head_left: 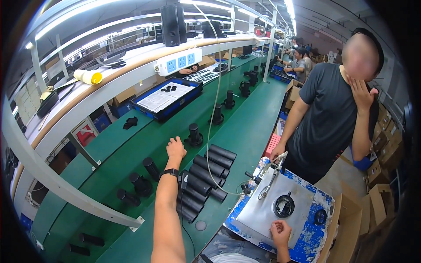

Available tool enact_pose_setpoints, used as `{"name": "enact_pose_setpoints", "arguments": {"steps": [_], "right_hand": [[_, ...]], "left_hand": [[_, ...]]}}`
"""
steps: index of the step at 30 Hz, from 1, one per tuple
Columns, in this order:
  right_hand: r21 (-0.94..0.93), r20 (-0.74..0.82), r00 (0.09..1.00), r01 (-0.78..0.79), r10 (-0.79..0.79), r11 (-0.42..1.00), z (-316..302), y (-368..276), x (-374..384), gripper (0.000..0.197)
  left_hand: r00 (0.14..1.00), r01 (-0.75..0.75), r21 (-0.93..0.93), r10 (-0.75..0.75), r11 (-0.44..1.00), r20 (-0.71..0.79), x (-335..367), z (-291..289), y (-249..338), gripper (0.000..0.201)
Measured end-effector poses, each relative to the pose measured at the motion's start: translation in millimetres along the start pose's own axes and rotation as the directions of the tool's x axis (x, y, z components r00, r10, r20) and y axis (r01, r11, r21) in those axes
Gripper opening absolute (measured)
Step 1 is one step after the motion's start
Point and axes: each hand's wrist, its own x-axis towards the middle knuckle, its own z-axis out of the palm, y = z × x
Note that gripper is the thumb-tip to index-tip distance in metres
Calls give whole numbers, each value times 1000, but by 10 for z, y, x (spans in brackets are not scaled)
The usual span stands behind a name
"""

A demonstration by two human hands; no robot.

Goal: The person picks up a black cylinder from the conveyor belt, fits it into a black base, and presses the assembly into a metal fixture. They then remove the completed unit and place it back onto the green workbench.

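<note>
While the left hand (176,149) hung half open, empty, by a stand (194,136), the right hand (281,232) curled up, couldn't tell if holding anything, near the plate's (252,219) front edge, by a ring (283,215)

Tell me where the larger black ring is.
In the head view, the larger black ring lies lower right on the metal plate, just beyond the wearer's right hand.

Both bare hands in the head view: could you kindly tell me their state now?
Left hand: loosely open, nothing visible in it, beside a black upright cylindrical part.
Right hand: curled; whether it holds anything cannot be told.
</note>
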Motion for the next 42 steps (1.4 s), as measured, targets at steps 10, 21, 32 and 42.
{"name": "enact_pose_setpoints", "arguments": {"steps": [10,21,32,42], "right_hand": [[254,32,990,-142,139,957,-72,-193,60,9],[121,511,829,193,-228,974,524,-775,179,60],[743,133,987,-38,-91,668,244,-726,-22,69],[850,-70,991,119,-114,514,-37,-835,190,67]], "left_hand": [[878,-227,-308,58,924,-474,-771,-1225,-95,55],[846,-286,-956,487,67,-219,-2879,-1534,1104,57],[547,441,-897,786,22,288,-3620,-1082,1588,46],[709,559,-774,656,-298,259,-3634,-1201,1777,60]]}}
